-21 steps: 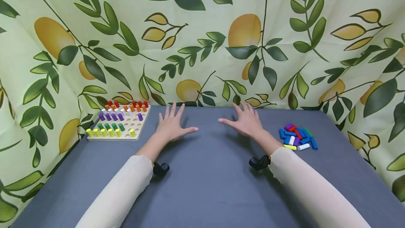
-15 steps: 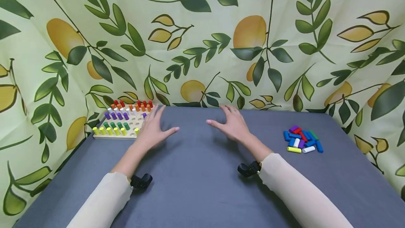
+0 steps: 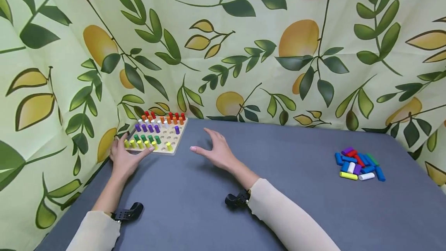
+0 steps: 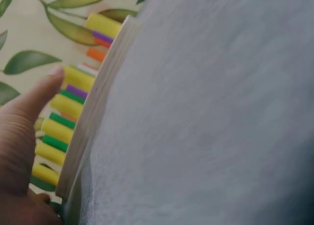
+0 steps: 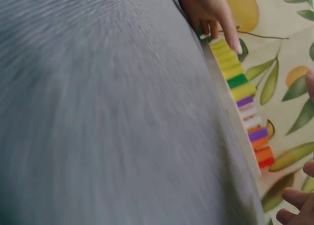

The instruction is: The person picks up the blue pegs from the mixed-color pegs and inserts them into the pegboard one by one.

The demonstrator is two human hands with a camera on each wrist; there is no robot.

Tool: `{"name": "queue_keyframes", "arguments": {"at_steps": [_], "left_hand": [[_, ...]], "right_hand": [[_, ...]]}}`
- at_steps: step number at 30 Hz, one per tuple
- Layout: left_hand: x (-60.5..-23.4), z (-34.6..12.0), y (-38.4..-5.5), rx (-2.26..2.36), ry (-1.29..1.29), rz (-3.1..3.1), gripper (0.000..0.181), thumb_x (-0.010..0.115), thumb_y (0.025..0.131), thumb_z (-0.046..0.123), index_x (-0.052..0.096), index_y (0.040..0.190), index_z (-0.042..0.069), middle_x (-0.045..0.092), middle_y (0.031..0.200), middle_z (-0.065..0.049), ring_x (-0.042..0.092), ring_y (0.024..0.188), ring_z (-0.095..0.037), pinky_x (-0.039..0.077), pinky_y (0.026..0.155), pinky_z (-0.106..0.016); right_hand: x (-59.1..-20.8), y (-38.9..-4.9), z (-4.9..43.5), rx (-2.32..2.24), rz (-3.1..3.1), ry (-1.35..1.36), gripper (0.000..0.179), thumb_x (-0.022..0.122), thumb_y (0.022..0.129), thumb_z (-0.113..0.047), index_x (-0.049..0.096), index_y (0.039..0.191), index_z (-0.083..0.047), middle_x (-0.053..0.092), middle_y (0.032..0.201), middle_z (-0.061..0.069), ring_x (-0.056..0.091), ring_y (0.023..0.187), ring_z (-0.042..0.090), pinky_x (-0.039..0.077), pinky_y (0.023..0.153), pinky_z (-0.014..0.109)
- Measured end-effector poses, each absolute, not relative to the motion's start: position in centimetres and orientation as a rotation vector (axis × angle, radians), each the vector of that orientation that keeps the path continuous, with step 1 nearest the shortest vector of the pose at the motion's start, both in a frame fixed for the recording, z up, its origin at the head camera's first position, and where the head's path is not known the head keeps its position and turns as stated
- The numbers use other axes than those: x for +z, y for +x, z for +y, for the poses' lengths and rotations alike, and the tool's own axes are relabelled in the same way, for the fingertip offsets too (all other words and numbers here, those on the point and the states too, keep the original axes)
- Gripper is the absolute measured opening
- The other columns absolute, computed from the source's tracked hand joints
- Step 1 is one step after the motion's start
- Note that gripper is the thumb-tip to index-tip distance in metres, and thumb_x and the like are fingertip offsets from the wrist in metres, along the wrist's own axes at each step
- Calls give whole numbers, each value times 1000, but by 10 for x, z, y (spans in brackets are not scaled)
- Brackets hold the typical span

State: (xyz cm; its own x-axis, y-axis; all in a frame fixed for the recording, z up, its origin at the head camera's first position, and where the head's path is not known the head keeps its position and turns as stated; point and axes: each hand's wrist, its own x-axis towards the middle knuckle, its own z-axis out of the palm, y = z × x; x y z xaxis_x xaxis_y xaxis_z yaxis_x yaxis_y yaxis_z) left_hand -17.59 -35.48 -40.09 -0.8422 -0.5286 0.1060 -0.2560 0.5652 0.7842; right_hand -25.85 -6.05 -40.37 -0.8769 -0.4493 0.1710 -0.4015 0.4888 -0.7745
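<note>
A light wooden pegboard (image 3: 177,138) stands at the far left of the table, with rows of red, orange, white, purple, green and yellow pegs (image 3: 168,146); several holes on its right side hold no peg. My left hand (image 3: 123,160) is at the board's front left corner, fingers along the left side and thumb stretched over the front yellow pegs. Whether it touches the board cannot be told. In the left wrist view the thumb is close to a yellow peg (image 4: 78,77). My right hand (image 3: 221,152) hovers right of the board, fingers spread, holding nothing.
A loose pile of pegs, blue, red, white, purple, green and yellow, with a blue peg (image 3: 380,174) at its edge, lies on the right of the grey table (image 3: 278,189). A leaf-and-fruit patterned curtain (image 3: 237,65) hangs behind and along the left.
My left hand has moved left from the table's middle to the board's left corner. My right hand has moved left towards the board. The head view has turned left.
</note>
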Motion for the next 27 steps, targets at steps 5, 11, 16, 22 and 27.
{"name": "queue_keyframes", "arguments": {"at_steps": [5, 11, 16, 22, 27], "left_hand": [[-409, -374, -182, -1130, 609, -2575, 122, 84, 79, 39, 1, 164, 7, 11, 167, -30, 15, 153, -51, 18, 123, -66], [-415, -394, -192, -962, 543, -2692, 130, 88, 74, 46, 2, 162, 2, 22, 161, -37, 25, 147, -54, 25, 119, -67], [-416, -395, -193, -937, 562, -2714, 129, 86, 75, 48, 4, 162, 1, 25, 160, -35, 28, 147, -52, 27, 119, -65], [-417, -391, -193, -907, 575, -2750, 115, 83, 77, 54, 26, 156, -6, 37, 154, -34, 41, 139, -48, 35, 115, -62], [-420, -394, -189, -885, 546, -2751, 106, 82, 78, 54, 36, 154, -4, 39, 151, -35, 41, 137, -50, 36, 113, -63]], "right_hand": [[-416, -257, -94, -1346, 2613, -769, 92, 70, 85, -63, 34, 159, -21, 40, 162, 7, 33, 152, 31, 30, 122, 57], [-421, -258, -128, -980, 2758, -872, 104, 68, 79, -74, 29, 161, -24, 39, 163, 8, 32, 154, 32, 17, 128, 57], [-422, -263, -140, -694, 2839, -940, 103, 62, 78, -82, 28, 161, -30, 35, 165, 6, 26, 156, 32, 12, 129, 57], [-428, -265, -141, -528, 2863, -1014, 96, 53, 86, -80, 28, 161, -27, 31, 168, 2, 22, 158, 30, 11, 128, 58], [-429, -262, -139, -511, 2873, -1044, 93, 51, 89, -77, 28, 162, -23, 32, 167, 5, 24, 157, 27, 14, 129, 55]]}}
